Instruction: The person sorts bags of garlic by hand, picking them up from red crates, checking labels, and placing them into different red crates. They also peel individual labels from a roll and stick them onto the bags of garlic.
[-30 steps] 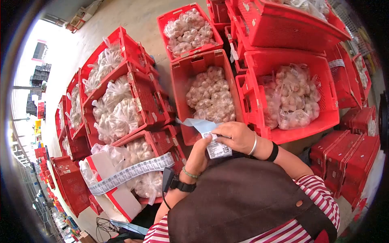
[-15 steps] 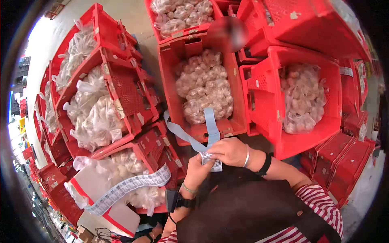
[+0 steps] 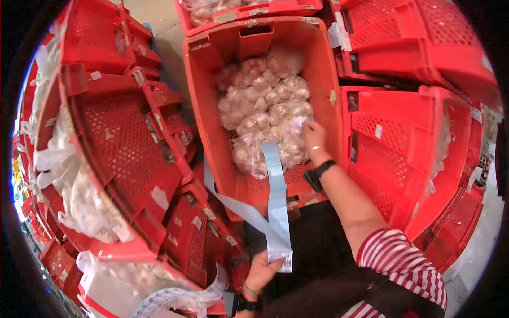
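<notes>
My right hand [image 3: 314, 135] reaches into the red crate [image 3: 201, 79] in front of me and presses a small white label onto a clear bag of garlic [image 3: 265, 114]. Its fingers rest on the bag's plastic at the right side of the pile. My left hand [image 3: 265, 270] stays low near my body and pinches a long pale blue label backing strip [image 3: 275, 201], with a printed barcode label at its lower end. The strip loops up over the crate's near wall.
Red crates surround me: a tilted one [image 3: 419, 143] to the right and stacked ones [image 3: 111, 138] to the left with white bags [image 3: 69, 180]. A roll of printed labels [image 3: 175, 297] lies on a bag at the lower left. A scanner is strapped to my left wrist [image 3: 246, 305].
My head has leaned forward over the crate. My right hand left the label strip and reached into the crate onto the garlic bag. My left hand dropped lower, still holding the strip.
</notes>
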